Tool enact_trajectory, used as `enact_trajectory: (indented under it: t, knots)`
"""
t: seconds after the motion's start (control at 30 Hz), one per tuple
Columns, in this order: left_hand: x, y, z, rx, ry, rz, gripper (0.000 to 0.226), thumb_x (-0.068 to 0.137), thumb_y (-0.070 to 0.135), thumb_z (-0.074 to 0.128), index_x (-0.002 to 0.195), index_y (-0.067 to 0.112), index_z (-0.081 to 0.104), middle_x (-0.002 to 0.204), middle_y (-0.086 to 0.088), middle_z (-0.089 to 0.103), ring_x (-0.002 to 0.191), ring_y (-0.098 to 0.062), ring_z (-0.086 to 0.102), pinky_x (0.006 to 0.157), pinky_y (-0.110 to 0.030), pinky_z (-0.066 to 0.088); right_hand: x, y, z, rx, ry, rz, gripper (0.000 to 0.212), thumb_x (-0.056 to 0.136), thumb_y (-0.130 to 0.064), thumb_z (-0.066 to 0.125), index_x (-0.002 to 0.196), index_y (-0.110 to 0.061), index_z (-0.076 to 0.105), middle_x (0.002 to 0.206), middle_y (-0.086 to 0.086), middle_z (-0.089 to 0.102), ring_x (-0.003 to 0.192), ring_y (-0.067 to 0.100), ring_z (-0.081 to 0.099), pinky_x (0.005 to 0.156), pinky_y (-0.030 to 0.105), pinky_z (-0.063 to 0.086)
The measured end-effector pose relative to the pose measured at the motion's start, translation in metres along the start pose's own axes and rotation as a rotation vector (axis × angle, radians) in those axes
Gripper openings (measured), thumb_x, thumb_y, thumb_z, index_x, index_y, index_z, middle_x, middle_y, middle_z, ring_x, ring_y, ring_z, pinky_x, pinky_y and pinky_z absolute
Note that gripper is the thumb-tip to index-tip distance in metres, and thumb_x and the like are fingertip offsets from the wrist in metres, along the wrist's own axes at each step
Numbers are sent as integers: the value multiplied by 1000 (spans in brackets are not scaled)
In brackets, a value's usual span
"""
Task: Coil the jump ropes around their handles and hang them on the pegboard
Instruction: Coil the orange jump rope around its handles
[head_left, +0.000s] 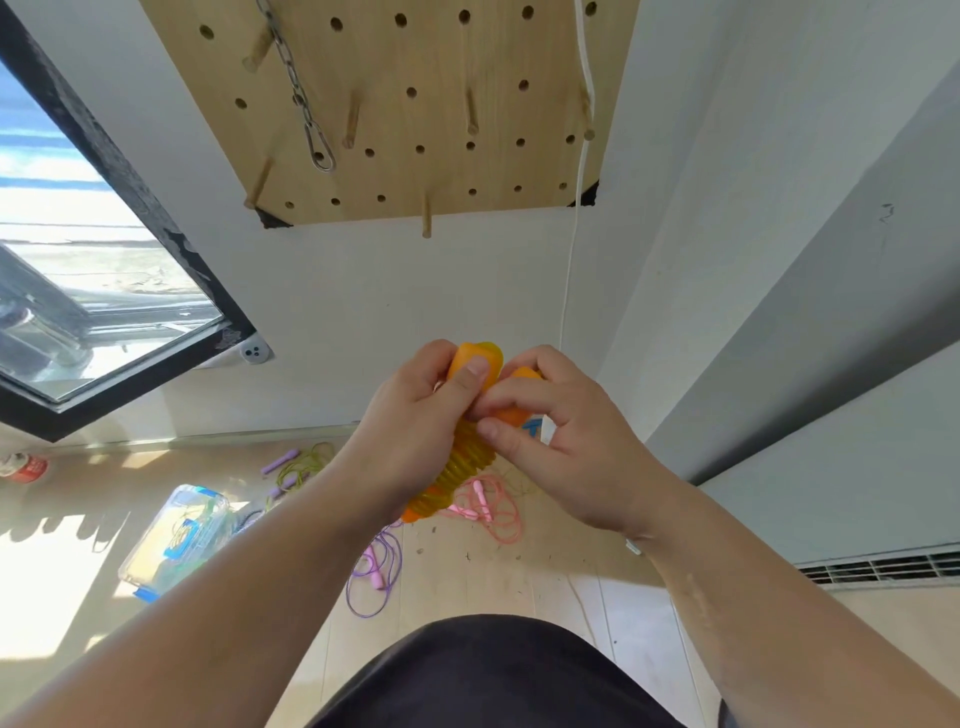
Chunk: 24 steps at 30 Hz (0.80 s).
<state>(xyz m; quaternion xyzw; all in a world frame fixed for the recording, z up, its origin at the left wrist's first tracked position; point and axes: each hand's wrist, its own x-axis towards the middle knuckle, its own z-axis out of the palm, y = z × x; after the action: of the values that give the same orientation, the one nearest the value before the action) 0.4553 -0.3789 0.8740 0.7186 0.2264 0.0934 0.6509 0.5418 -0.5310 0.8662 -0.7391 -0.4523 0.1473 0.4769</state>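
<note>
- dark garment (493, 670) at the bottom edge sits nearest the lens; both bare forearms reach out over it.
- left hand (415, 415): fingers (470, 374) curled tight round the orange jump rope (462, 467), thumb flat on the upper handle (475, 358). judged purpose: clamp both handles side by side so the wraps cannot slip.
- right hand (566, 447): fingers (498, 400) narrow, pinching at the second handle where the wraps end. judged: tucking or seating the last turn.
- coil (447, 488): translucent yellow-orange turns stacked closely along the handles and running down below the left palm. looks nearly fully wound; the free end is not visible.
- the bundle is held in mid-air, chest height, well below the pegboard (441, 171) and not yet hung.
- pegboard on the wall carries wooden pegs (427, 218), most of them bare; a metal chain (306, 114) with a snap hook hangs at the left, a white cord (576, 208) down the right edge.
- floor (519, 582): a pink rope (493, 514), a purple rope (374, 577) and a green rope (298, 467) lie loose, uncoiled, judged to be the remaining work. a clear box (176, 535) with blue clasps lies to the left.
- writing: a blue mark (532, 428) shows under the right fingers, not legible. a red-and-white container (26, 467) sits at far left, label too small to read. no brand can be confirmed.
</note>
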Motion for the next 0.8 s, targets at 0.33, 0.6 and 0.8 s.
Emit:
enact_trajectory:
  t: [0.33,0.6,0.8]
  knots:
    - [10,9,9,140,-113,97,49,80,66,55,88,19,62,81,-1,57,78,-16,53,76,-46,48,-3,9,-31,25,59,-82,19,83,-30,79,96,-21,71,89,-11,67,87,18,63,78,23,48]
    - [9,7,32,184,-164,116,47,83,59,57,85,12,62,77,1,56,75,-16,51,71,-45,43,-14,23,-45,65,-79,-117,27,76,-35,84,99,-22,77,97,-4,70,94,19,67,81,42,54]
    - [11,9,54,241,-119,89,41,80,61,58,84,21,65,78,5,61,76,-14,56,76,-53,51,-21,36,-67,81,-191,-43,32,78,-47,79,103,-27,78,100,-12,72,99,13,68,85,34,54]
